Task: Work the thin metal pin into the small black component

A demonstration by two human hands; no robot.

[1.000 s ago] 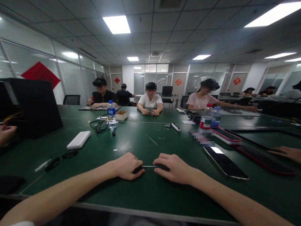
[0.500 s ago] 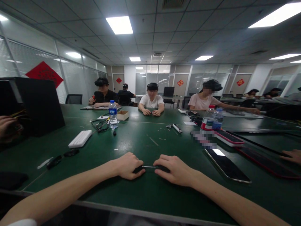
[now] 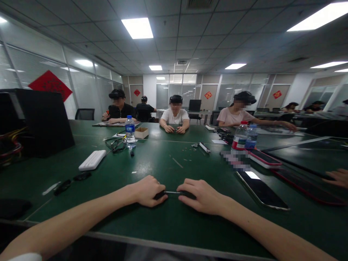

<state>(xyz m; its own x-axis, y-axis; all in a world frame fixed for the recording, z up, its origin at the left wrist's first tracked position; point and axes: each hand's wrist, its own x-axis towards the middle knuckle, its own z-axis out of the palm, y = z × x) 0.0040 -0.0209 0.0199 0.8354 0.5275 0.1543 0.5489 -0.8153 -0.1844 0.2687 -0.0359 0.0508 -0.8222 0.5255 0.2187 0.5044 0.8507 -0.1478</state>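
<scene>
Near the front edge of the green table point(image 3: 152, 224), my left hand point(image 3: 149, 191) is closed around a small dark object point(image 3: 160, 195). My right hand point(image 3: 199, 195) is closed over another dark object point(image 3: 188, 195), like a handle. A thin, light-coloured rod point(image 3: 172, 192) spans the short gap between the two dark pieces. Both hands rest low over the tabletop, with fingers bent around the pieces. My palms hide most of each piece, so I cannot make out what they are.
A white power bank point(image 3: 92, 160) and a water bottle point(image 3: 130, 132) stand left. To the right lie a phone point(image 3: 262, 190), a pink-edged device point(image 3: 265, 158) and a red-capped bottle point(image 3: 239, 137). Another person's hand point(image 3: 338, 177) is at the far right.
The other person's hand at the left edge has gone out of view. At the right, a long strip has appeared over the table. My hands look the same.
</scene>
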